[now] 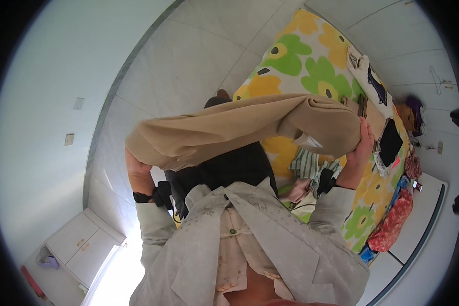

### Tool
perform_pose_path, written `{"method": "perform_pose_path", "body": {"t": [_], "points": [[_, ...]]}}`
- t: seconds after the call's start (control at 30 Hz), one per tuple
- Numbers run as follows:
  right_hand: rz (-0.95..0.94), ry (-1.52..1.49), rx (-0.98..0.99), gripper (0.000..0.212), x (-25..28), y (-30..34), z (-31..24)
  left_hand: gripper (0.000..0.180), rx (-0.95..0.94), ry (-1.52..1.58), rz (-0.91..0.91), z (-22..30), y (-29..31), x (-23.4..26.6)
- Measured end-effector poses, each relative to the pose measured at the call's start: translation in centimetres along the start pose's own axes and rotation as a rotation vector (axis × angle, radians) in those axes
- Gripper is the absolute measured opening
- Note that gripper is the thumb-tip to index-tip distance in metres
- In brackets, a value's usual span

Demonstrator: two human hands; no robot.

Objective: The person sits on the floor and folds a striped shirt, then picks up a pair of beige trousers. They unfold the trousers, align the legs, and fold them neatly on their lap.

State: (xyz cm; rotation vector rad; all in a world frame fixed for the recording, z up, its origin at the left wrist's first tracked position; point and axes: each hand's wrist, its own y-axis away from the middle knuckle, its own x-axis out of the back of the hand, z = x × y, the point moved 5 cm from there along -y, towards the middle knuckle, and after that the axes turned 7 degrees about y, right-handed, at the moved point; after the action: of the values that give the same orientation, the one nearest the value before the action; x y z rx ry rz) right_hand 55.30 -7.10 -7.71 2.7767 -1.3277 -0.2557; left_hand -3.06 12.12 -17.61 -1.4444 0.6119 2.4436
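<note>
A person in a pale grey patterned jacket (188, 260) holds a pair of tan trousers (214, 130) stretched crosswise between two hands, the cloth folded lengthwise and raised in front of the body; the right hand (361, 148) clamps the gathered end, its fingers pressed together on the edge, near a small white label (313, 142); the left hand (136, 167) supports the opposite end from beneath, its fingers hidden by the fabric, so whether they are closed cannot be told; the right-hand part of the trousers hangs over a bed with a yellow-and-green floral bedcover (362, 222), where a green-and-white striped cloth (305, 163) lies beside a pink cloth (297, 192); farther right rest a black garment (391, 142) and a red patterned bundle (392, 222).
</note>
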Motion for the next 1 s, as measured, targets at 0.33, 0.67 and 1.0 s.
{"method": "perform_pose_path", "body": {"t": [0.33,0.67,1.0], "points": [[0.100,0.116,-0.148,0.019,1.6,-3.5,11.8,0.027,-0.019,-0.280,0.399,-7.0,-6.0,0.6],[0.080,0.480,-0.115,0.027,4.1,-2.4,17.4,0.039,0.078,-0.305,0.352,-10.2,-7.5,0.9],[-0.194,1.148,-0.148,0.056,6.7,2.5,25.4,0.062,0.281,-0.490,0.157,-12.9,-6.1,3.6]]}}
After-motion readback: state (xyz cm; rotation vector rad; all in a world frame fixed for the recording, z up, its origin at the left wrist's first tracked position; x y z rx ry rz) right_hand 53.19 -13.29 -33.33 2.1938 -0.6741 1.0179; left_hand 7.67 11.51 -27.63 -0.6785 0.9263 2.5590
